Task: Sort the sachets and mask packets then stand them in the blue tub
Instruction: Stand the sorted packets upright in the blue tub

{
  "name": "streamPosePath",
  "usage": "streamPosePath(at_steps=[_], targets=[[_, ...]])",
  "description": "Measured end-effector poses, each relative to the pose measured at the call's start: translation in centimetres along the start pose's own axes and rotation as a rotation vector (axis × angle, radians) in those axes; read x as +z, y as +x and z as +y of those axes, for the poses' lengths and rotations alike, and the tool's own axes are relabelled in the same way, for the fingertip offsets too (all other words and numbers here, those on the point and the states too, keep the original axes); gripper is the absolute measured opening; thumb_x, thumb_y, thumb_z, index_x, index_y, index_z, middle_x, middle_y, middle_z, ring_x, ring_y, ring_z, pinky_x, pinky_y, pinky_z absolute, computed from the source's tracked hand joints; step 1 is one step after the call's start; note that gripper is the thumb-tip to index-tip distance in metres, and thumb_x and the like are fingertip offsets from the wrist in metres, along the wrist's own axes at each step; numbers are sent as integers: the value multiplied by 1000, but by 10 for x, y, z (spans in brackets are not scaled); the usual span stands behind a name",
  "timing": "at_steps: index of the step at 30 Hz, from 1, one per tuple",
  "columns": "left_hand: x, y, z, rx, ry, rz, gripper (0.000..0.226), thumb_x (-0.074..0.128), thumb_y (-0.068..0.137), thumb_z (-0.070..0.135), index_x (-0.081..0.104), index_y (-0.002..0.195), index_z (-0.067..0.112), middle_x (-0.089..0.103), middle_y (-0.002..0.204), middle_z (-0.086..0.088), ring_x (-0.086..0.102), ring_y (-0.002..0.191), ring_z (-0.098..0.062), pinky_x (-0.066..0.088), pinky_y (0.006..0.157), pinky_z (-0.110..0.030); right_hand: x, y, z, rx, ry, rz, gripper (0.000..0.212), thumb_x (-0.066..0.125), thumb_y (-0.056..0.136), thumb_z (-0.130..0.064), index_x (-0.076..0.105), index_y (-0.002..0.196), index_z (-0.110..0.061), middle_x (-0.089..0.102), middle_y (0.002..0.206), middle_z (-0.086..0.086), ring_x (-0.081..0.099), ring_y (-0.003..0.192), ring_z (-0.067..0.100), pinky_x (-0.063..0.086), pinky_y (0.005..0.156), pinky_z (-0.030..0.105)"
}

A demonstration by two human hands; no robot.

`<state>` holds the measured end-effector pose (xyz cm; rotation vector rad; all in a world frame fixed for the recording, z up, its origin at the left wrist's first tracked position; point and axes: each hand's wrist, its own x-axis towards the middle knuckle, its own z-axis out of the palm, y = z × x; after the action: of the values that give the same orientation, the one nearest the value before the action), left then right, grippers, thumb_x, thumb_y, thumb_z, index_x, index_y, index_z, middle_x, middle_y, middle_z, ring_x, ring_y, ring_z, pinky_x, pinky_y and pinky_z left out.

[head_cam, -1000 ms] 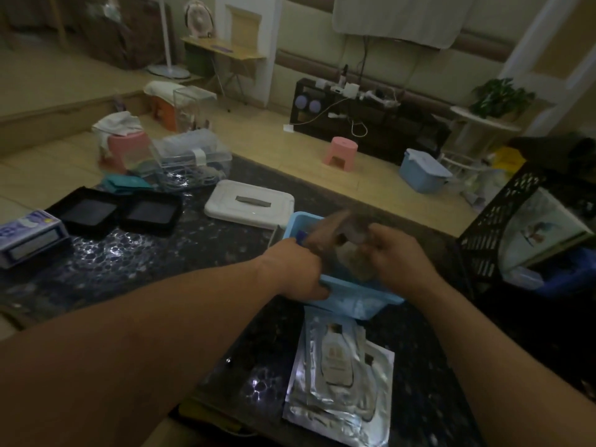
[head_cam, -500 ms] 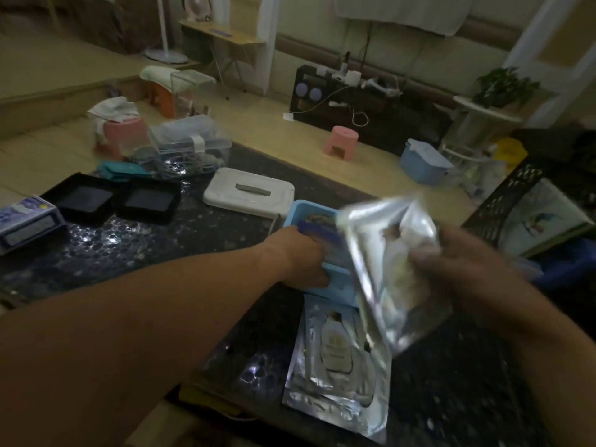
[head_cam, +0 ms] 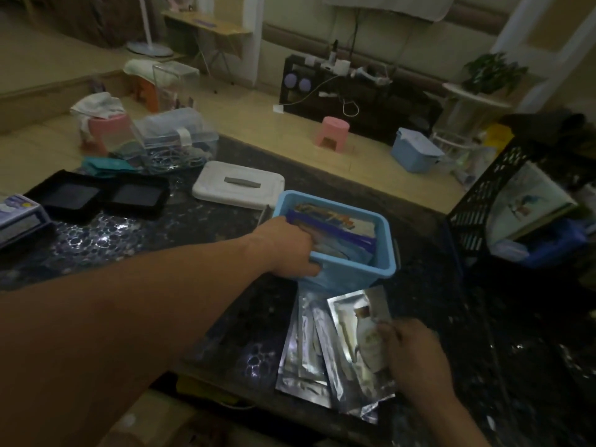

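Observation:
The blue tub (head_cam: 385, 250) stands mid-table with several sachets (head_cam: 335, 232) upright inside it. My left hand (head_cam: 285, 248) grips the tub's near-left rim, its fingers curled over the edge against the sachets. In front of the tub lies a fanned pile of silver mask packets (head_cam: 309, 346) on the dark table. My right hand (head_cam: 414, 353) pinches the top silver mask packet (head_cam: 358, 324) at its right edge, low over the pile.
A white lidded box (head_cam: 238, 183) sits behind the tub. Two black trays (head_cam: 96, 198) and a clear plastic container (head_cam: 171, 143) are at the left. A black mesh crate (head_cam: 483, 201) stands at the right. The table's near edge runs just below the pile.
My right hand lifted silver packets out of the tub, swung them toward me and brought them down onto the pile. My left hand stayed on the tub's rim.

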<state>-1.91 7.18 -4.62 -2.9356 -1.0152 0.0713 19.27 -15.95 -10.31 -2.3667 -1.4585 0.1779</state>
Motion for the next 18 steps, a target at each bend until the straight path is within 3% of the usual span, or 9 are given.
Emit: streamPosePath(at_steps=[3, 5, 11, 13, 15, 18], targets=[[7, 2, -3, 2, -15, 2, 46, 40, 89, 74, 55, 81, 32, 50, 70, 12, 56, 79, -15, 50, 81, -36, -45, 10, 3, 33, 223, -84, 26, 65, 103, -23, 72, 78, -24, 73, 74, -5, 69, 72, 13, 48, 66, 27], [7, 4, -3, 5, -35, 21, 46, 41, 89, 75, 49, 72, 32, 51, 69, 12, 56, 75, -16, 47, 76, -36, -95, 13, -17, -38, 365, -104, 22, 66, 102, -18, 78, 85, -26, 76, 78, -7, 69, 69, 7, 51, 65, 22], [10, 4, -7, -8, -56, 12, 40, 49, 91, 74, 47, 90, 34, 45, 71, 13, 52, 79, -16, 45, 79, -35, -168, 59, -112, -312, 522, 200, 17, 56, 108, -28, 71, 114, -31, 71, 101, -16, 67, 91, 2, 55, 76, 26], [10, 3, -5, -7, -54, 16, 40, 47, 92, 73, 57, 96, 34, 56, 80, 11, 52, 82, -15, 47, 83, -36, -153, 82, -132, -395, 473, 136, 17, 54, 109, -25, 69, 116, -26, 68, 101, -18, 65, 95, 3, 54, 77, 21], [10, 4, -5, 8, -32, 15, 47, 46, 93, 72, 67, 104, 31, 54, 84, 9, 52, 85, -15, 49, 87, -38, -124, 104, -143, -433, 316, -38, 16, 53, 108, -24, 69, 112, -24, 69, 101, -11, 65, 94, 9, 55, 82, 30], [9, 3, -7, 9, -55, 10, 43, 47, 90, 74, 60, 90, 33, 50, 77, 11, 60, 87, -17, 48, 83, -38, -74, 128, -138, -420, -31, -236, 13, 59, 104, -25, 70, 109, -30, 72, 107, -6, 67, 98, 17, 55, 87, 36]])
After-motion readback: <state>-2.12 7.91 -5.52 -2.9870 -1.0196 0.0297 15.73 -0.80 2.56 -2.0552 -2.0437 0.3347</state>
